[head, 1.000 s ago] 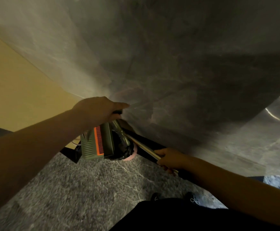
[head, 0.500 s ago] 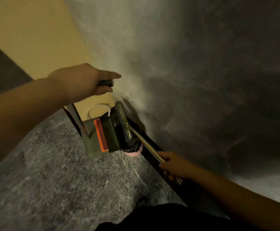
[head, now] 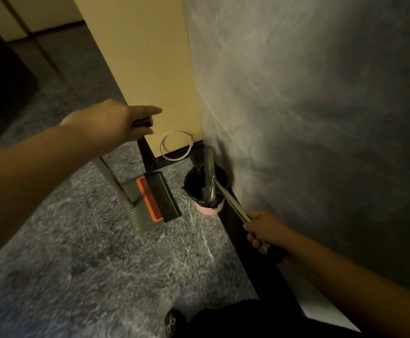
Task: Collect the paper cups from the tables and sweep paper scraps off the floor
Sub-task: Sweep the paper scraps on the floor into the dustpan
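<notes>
Left hand point(head: 108, 123) grips dustpan point(head: 153, 200) handle | right hand point(head: 265, 228) grips broom point(head: 210, 176) pole

Two hands were in view: the left hand point(head: 111, 123) gripped one dustpan point(head: 153, 201) by its handle, the right hand point(head: 263, 229) held one broom point(head: 210, 178). One pink bin point(head: 208, 207), lined with a black bag, stood at the wall's foot, just right of the dustpan. One white wire loop point(head: 175, 146) lay beyond the bin. One shoe point(head: 174, 323) showed on the floor, well below the bin.
</notes>
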A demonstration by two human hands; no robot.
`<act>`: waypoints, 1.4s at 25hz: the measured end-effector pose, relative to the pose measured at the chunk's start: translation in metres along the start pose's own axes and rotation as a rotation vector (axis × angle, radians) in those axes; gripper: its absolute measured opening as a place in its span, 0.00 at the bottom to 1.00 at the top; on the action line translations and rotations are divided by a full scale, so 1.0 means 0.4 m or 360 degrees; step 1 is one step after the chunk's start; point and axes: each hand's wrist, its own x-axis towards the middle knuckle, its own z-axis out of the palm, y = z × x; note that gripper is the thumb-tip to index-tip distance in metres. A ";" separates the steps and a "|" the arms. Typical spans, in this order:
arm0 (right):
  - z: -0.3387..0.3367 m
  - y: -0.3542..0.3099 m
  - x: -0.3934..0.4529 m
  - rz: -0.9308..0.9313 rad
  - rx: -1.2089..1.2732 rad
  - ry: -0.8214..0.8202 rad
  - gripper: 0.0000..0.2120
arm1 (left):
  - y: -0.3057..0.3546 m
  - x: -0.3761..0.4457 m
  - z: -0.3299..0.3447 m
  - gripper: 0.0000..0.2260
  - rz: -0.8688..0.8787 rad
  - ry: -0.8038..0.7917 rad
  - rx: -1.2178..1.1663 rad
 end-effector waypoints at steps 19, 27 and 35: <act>0.484 -0.130 0.064 -0.0050 -0.0104 -0.0209 0.12 | -0.399 -0.454 0.241 0.24 -0.0727 0.0203 -0.0497; 0.797 -0.206 0.164 0.0051 -0.0389 -0.0495 0.26 | -0.594 -0.742 0.430 0.23 -0.1334 0.0358 -0.0821; 1.127 -0.402 0.338 0.0028 -0.0745 -0.0730 0.26 | -0.837 -0.846 0.521 0.22 -0.1903 0.0484 -0.0973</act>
